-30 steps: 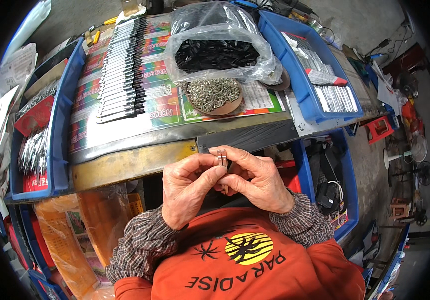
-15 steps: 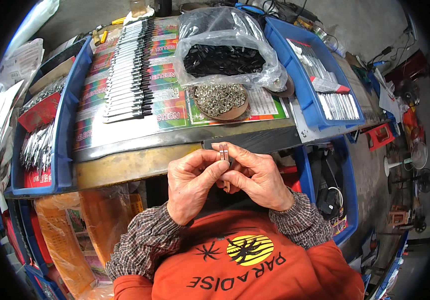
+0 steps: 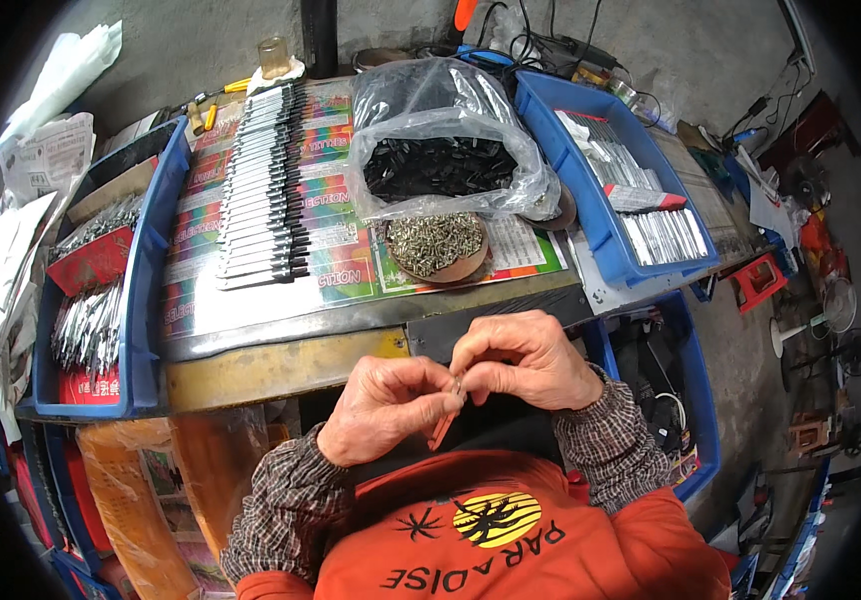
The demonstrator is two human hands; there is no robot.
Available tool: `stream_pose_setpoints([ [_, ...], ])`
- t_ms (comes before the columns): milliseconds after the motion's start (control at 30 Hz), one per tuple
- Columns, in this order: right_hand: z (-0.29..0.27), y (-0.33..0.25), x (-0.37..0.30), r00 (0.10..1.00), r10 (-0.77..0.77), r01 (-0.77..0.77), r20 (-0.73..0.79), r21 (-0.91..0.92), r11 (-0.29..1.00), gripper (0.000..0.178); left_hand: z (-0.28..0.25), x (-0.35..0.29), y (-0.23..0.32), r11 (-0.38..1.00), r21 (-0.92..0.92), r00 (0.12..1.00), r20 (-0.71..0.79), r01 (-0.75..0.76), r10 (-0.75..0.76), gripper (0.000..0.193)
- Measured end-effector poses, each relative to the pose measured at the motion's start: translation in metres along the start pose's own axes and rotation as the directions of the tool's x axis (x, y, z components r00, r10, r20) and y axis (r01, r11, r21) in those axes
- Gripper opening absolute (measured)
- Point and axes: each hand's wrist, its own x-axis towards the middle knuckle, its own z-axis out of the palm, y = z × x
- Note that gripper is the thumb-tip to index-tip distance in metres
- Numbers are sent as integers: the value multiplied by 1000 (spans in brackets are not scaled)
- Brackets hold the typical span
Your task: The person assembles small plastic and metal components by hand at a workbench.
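Observation:
My left hand (image 3: 391, 405) pinches a slim, shiny metal strip (image 3: 441, 432) between thumb and fingers, just past the table's near edge. The strip's lower end points down toward my shirt and gleams reddish. Fingertips of my right hand (image 3: 531, 362) are closed at the strip's upper end, next to the left thumb. Whatever lies between the right fingers is too small and covered to make out. Nearest on the table is a round shallow dish (image 3: 466, 268) heaped with small silvery-brass metal parts (image 3: 436, 243). Behind it a clear plastic bag (image 3: 541, 185) holds many black pieces (image 3: 439, 165).
A long row of slim silvery pieces with black ends (image 3: 261, 190) lies on the colourful table sheet (image 3: 341, 235). Blue bins (image 3: 141, 300) with metal strips stand left, and another blue bin (image 3: 641, 255) right. A lower blue bin (image 3: 699, 400) holds black items. An orange chair (image 3: 126, 470) stands below left.
My hands have turned and moved slightly lower. The strip, upright between both hands before, now slants downward from the left fingers. My right hand has shifted to its upper end.

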Motion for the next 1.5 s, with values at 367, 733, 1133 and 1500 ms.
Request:
stream_pose_setpoints([
  [367,1,3,3,998,-60,60,-2,43,997,13,-6,3,10,1000,18,996,83,20,-22,13],
  [733,16,20,15,945,-109,119,-307,14,993,11,10,13,-8,584,759,760,-189,-289,621,19],
  [1133,-8,2,37,955,-265,172,-133,-481,860,15,0,11,-5,481,853,748,-183,-202,638,17],
  [1500,-89,4,118,906,-421,86,-27,-965,246,11,-13,2,-3,428,886,739,-168,-177,653,15],
])
